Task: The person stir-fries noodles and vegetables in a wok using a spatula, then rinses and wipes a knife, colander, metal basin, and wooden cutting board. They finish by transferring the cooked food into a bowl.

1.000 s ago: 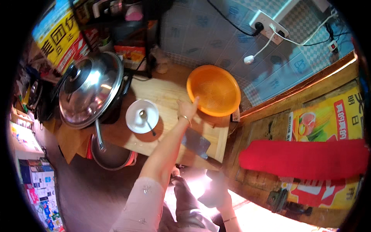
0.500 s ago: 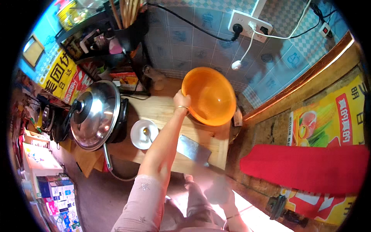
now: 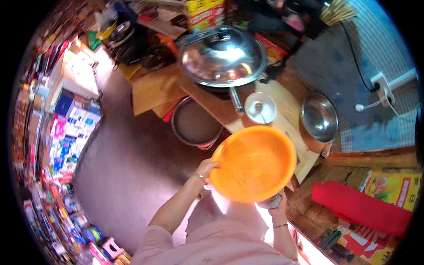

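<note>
An orange plastic colander [image 3: 247, 165] hangs in front of me, its ridged or slotted inside facing up. My left hand [image 3: 206, 170] grips its left rim with the thumb over the edge. Below its lower right rim, my right hand [image 3: 279, 211] is closed round a small pale grey item [image 3: 269, 202] that the colander partly covers; its kind is not clear. Beyond the colander, a white bowl [image 3: 270, 115] with a spoon in it stands on the wooden table [image 3: 289, 99]. A shiny steel bowl [image 3: 319, 118] sits at the table's right side.
A wok with a domed steel lid [image 3: 225, 57] stands at the far left of the table. On the floor beside the table is a round bucket or tub [image 3: 196, 121]. A red cloth roll [image 3: 360, 207] lies at right. Shelves of packages [image 3: 70, 137] line the left.
The colander has come off the table toward me, and the steel bowl now shows where it stood. The view has turned left. The cleaver on the table is now mostly hidden.
</note>
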